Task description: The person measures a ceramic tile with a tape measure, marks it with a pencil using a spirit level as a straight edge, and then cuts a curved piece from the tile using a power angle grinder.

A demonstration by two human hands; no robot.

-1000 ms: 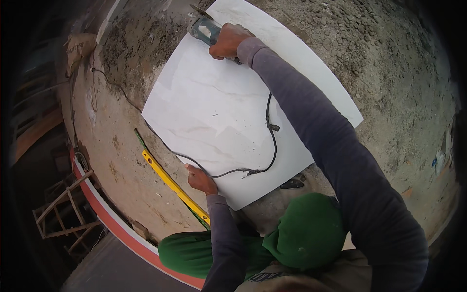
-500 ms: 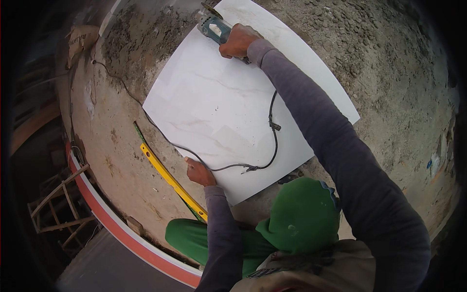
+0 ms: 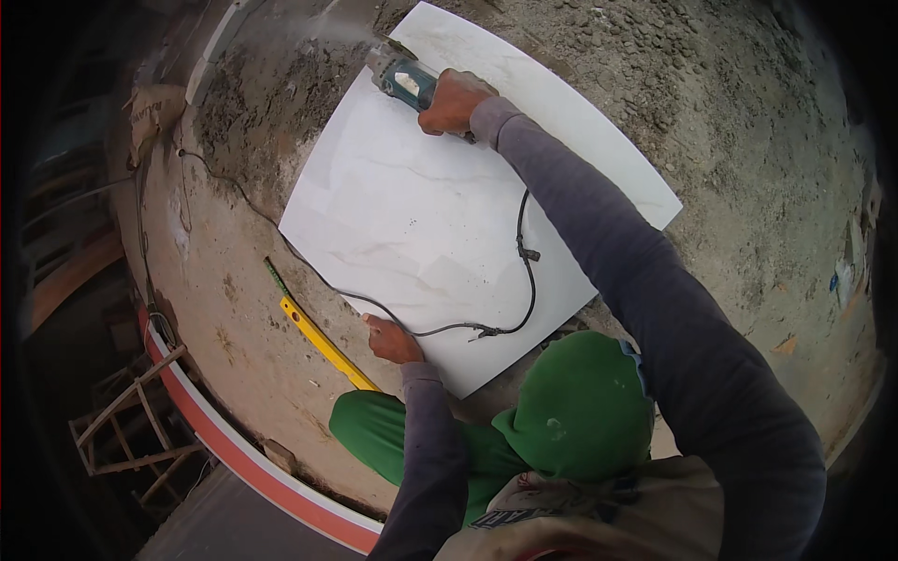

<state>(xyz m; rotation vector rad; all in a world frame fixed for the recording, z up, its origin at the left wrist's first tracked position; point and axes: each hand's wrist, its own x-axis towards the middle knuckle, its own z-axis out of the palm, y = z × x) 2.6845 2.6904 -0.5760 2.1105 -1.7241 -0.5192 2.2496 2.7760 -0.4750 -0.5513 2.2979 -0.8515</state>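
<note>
A large white tile (image 3: 365,201) with faint grey veining lies on the ground in front of me. At its far left edge my right hand (image 3: 457,101) is wrapped round the body of a teal angle grinder (image 3: 410,82). The grinder's disc (image 3: 400,48) meets the tile edge, and pale dust sprays off to the left. My left hand (image 3: 393,340) is closed on the tile's near left edge, its fingertips partly hidden. The grinder's black cable (image 3: 532,292) loops over the tile, with a taped joint near the left hand.
A yellow spirit level (image 3: 325,343) lies left of the tile, partly under my green-clad knee (image 3: 365,430). A sack (image 3: 154,112) stands far left. A red-and-white edge (image 3: 243,449) curves along the left, beside a wooden frame (image 3: 126,421). Rough rubble (image 3: 692,103) covers the far right.
The grinder and my right hand have come slightly nearer along the tile edge. Dust now streams from the disc. My knee covers more of the level; the left hand keeps its hold.
</note>
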